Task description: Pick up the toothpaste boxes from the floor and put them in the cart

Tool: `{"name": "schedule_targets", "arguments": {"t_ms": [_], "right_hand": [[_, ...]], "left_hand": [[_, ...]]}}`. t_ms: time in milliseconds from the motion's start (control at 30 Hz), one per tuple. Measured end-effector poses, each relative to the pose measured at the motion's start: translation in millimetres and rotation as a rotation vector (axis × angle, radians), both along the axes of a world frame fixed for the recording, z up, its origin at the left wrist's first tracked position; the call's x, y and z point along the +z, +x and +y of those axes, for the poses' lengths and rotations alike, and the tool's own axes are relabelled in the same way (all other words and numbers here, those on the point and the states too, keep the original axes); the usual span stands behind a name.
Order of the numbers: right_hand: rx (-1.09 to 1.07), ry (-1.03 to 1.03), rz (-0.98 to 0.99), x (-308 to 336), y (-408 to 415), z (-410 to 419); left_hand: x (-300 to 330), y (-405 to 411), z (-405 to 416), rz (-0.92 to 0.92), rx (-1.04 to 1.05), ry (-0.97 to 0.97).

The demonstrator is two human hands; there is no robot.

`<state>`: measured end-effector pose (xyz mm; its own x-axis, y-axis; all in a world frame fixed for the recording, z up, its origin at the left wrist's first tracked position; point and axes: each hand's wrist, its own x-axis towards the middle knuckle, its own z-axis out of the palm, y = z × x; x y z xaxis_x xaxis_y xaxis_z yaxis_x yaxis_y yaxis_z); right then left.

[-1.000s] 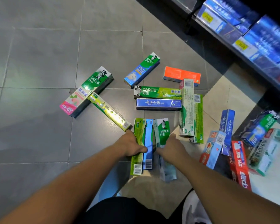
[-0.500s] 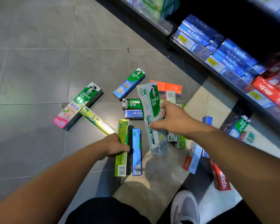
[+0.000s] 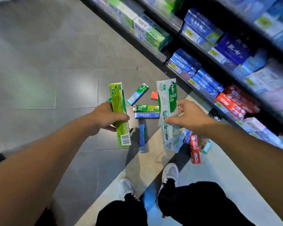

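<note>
I have one box in each hand, both lifted clear of the floor (image 3: 39, 79). My left hand (image 3: 105, 117) has its fingers curled round the middle of the lime box (image 3: 120, 114); its long axis runs near to far, barcode end toward me. My right hand (image 3: 189, 117) pinches the pale box (image 3: 168, 115) at its right edge, thumb on the front face and the other fingers behind, and its long axis also runs near to far. That one reads DARLIE with Chinese characters under it on a green band; the lime box's print is too blurred to read.

No cart shows anywhere here, so I cannot tell which way the boxes must travel; I judge I have to turn and find it before either hand can let go.

Between my hands more boxes lie on the floor: a blue box (image 3: 142, 138) lying near to far, closest to my left hand, then a green DARLIE box (image 3: 146, 108) and a dark blue box (image 3: 147, 115) with white Chinese script, both lying left to right. Farther off lie a green and blue box (image 3: 137, 94) and an orange box (image 3: 154, 95). Below my right hand a red box (image 3: 194, 149) with Chinese lettering lies among a few others.

The shelf (image 3: 219, 51) on the right holds blue, green and red cartons, their labels blurred.
</note>
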<state>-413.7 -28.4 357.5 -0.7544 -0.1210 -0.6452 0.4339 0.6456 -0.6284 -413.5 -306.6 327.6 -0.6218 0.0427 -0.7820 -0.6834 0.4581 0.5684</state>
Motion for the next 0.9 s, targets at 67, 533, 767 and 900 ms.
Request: {"name": "schedule_targets", "arguments": {"t_ms": [67,533,767,900], "right_hand": [[-0.031,-0.056,0.017,61,-1,-3],[-0.089,-0.185,0.163,375,5,42],[-0.159,-0.166,0.235,433,21,74],[-0.257,-0.142,0.293,456,38,95]], "left_hand": [[69,-1,-3,0.02,-0.007,-0.008],[404,9,31,0.244,-0.057,-0.113],[457,-3,71,0.336,-0.197,-0.111],[479,-29,105,0.413,-0.36,-0.107]]}}
